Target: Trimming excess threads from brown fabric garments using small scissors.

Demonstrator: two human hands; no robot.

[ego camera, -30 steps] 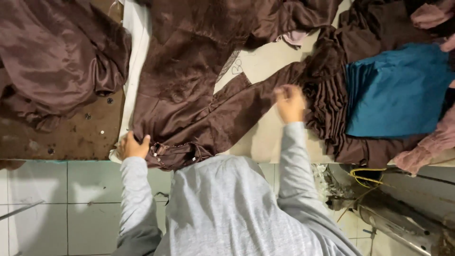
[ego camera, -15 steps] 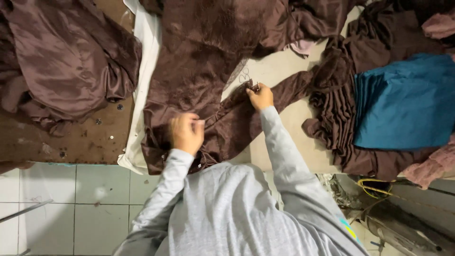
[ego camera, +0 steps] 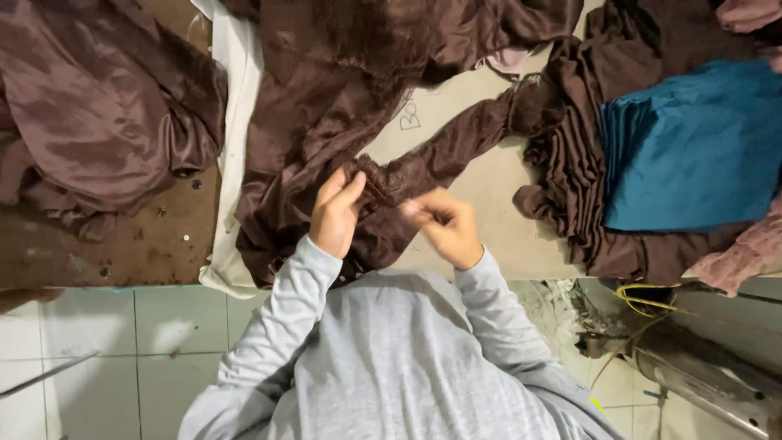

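Note:
A dark brown satin garment [ego camera: 326, 106] lies spread over a beige work table [ego camera: 489, 187]. One long strip of it, like a sleeve [ego camera: 464, 138], runs out to the right. My left hand [ego camera: 336, 213] pinches a gathered fold of this brown fabric near the table's front edge. My right hand [ego camera: 444, 224] grips the same fold a little to the right, fingers curled. Both hands are close together, and grey sleeves cover my arms.
A second heap of brown fabric [ego camera: 98, 114] lies at the left on a dark worn surface [ego camera: 122, 244]. Stacked brown cloth [ego camera: 570, 163], folded teal cloth [ego camera: 692, 147] and pink cloth [ego camera: 745, 253] sit at the right. White cloth [ego camera: 236, 90] hangs over the table edge. Tiled floor below.
My hands have drawn together toward the middle front of the table, bunching the brown fabric between them. The right hand has come back from farther out along the strip.

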